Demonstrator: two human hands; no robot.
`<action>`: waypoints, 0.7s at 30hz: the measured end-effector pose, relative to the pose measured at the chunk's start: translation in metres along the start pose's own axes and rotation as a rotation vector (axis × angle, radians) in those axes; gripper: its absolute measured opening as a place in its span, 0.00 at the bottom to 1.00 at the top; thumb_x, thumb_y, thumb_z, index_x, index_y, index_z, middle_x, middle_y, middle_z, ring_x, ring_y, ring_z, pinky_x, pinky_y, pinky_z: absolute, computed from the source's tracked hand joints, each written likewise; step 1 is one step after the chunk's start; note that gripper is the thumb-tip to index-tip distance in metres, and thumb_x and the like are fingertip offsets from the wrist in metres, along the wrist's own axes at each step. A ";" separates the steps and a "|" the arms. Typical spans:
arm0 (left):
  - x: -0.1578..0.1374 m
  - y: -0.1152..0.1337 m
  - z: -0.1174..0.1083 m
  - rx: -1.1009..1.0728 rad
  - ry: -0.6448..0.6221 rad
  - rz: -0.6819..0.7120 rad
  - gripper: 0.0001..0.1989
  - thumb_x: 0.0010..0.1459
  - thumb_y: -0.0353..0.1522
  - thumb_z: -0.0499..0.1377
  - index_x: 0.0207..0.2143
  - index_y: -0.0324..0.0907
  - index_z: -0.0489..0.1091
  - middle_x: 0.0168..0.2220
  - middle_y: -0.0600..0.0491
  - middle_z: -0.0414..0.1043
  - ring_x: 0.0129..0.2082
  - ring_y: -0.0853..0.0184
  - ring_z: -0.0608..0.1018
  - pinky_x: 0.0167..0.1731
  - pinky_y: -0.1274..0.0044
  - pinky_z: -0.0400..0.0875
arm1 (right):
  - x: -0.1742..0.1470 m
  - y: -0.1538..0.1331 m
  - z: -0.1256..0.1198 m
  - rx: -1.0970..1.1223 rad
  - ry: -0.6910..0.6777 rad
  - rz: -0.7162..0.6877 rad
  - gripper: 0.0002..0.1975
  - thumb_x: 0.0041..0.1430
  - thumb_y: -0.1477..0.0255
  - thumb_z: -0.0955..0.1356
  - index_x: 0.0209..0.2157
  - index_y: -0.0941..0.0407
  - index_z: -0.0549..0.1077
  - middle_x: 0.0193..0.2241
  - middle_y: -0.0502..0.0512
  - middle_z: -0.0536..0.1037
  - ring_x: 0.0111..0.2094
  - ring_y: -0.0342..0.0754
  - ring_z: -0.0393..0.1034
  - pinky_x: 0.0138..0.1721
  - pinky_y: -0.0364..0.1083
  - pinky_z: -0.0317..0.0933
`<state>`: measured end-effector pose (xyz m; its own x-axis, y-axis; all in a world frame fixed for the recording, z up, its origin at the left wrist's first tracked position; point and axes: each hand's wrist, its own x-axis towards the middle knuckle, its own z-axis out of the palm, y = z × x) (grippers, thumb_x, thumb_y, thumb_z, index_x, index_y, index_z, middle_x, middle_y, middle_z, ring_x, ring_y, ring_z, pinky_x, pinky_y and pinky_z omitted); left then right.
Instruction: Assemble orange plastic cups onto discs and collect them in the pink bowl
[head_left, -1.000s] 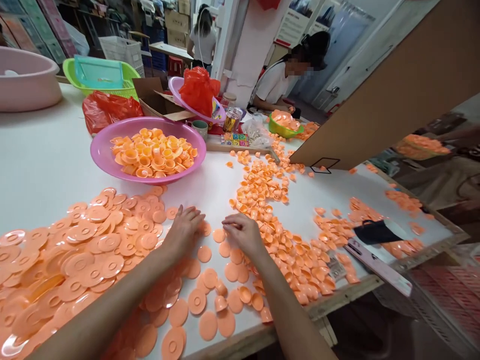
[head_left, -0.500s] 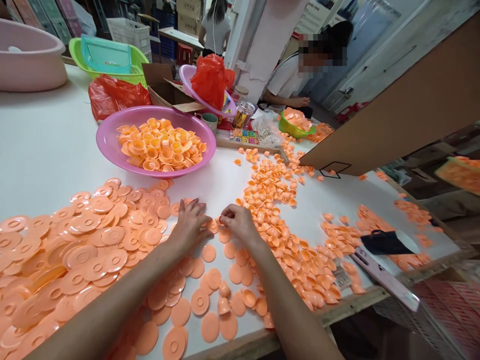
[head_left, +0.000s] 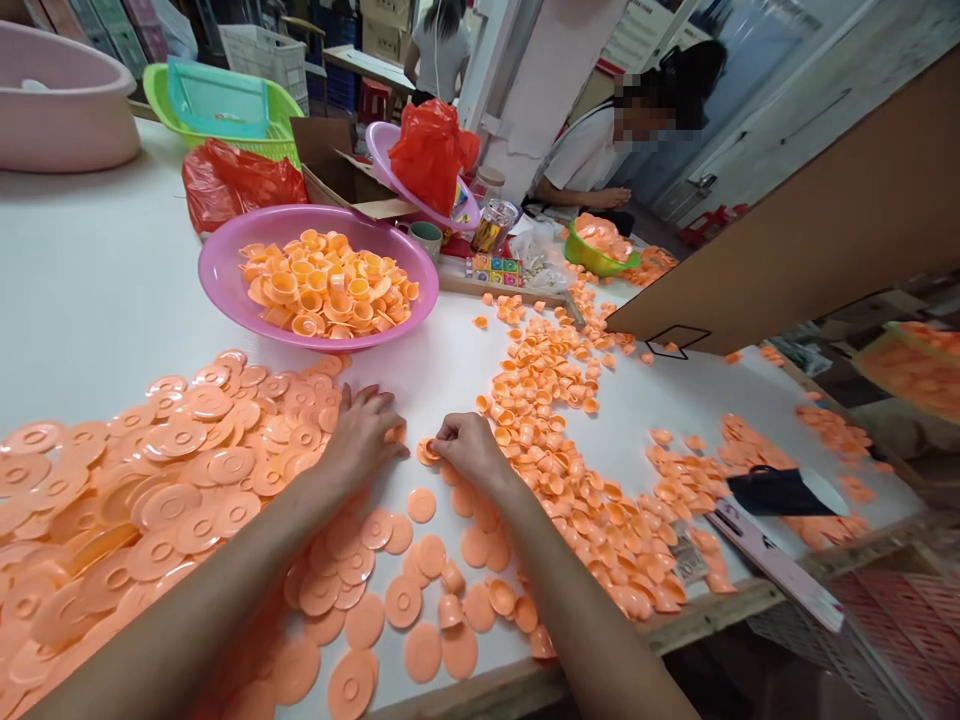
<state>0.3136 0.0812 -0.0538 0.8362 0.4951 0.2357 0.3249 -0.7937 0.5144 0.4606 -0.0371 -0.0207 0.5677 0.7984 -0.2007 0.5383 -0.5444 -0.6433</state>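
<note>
My left hand [head_left: 366,432] is over the right edge of a heap of orange saucer-like discs [head_left: 217,465]. A small orange disc [head_left: 396,433] shows between its thumb and forefinger; the other fingers are stretched out. My right hand [head_left: 471,447] is closed in a pinch, its fingertips at the edge of another orange disc [head_left: 426,452] on the white table. Whether a smaller piece is inside that pinch is hidden. Toy-sized orange cups [head_left: 555,450] lie in a long pile just right of my right hand. Loose discs [head_left: 421,505] are scattered between my forearms.
A pink basin [head_left: 225,285] of orange cups stands beyond my hands. Behind it are a red plastic bag [head_left: 240,185], an open carton [head_left: 349,185] and a mug [head_left: 426,240]. A cardboard panel [head_left: 787,220] leans at right. A person [head_left: 592,170] sits across the table.
My left hand has drawn left, away from my right fingertips, with an orange disc at its fingers. My right hand has shifted slightly, still pinched. The whole view has shifted a little.
</note>
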 end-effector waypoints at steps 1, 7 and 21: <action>0.000 0.001 -0.004 -0.031 -0.004 0.014 0.10 0.48 0.36 0.69 0.34 0.45 0.79 0.51 0.46 0.73 0.59 0.48 0.64 0.61 0.51 0.47 | 0.000 0.000 0.000 -0.011 -0.003 -0.002 0.06 0.45 0.79 0.71 0.19 0.57 0.73 0.19 0.48 0.74 0.23 0.42 0.67 0.24 0.39 0.56; 0.010 0.037 -0.003 -0.580 -0.219 -0.396 0.04 0.51 0.31 0.62 0.28 0.41 0.78 0.25 0.51 0.76 0.29 0.63 0.77 0.36 0.72 0.71 | 0.002 -0.006 -0.003 -0.115 -0.038 -0.027 0.07 0.47 0.79 0.71 0.19 0.57 0.72 0.21 0.50 0.76 0.25 0.43 0.68 0.26 0.40 0.56; 0.026 0.042 -0.007 -0.879 -0.360 -0.783 0.10 0.32 0.33 0.67 0.14 0.40 0.69 0.12 0.55 0.69 0.15 0.67 0.74 0.16 0.79 0.67 | 0.013 -0.029 0.000 -0.385 -0.160 0.066 0.15 0.45 0.63 0.74 0.32 0.58 0.77 0.31 0.63 0.81 0.33 0.55 0.75 0.29 0.45 0.63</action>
<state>0.3459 0.0629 -0.0201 0.6690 0.4943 -0.5551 0.5021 0.2501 0.8279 0.4521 -0.0111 -0.0043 0.5212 0.7717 -0.3644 0.7147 -0.6281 -0.3077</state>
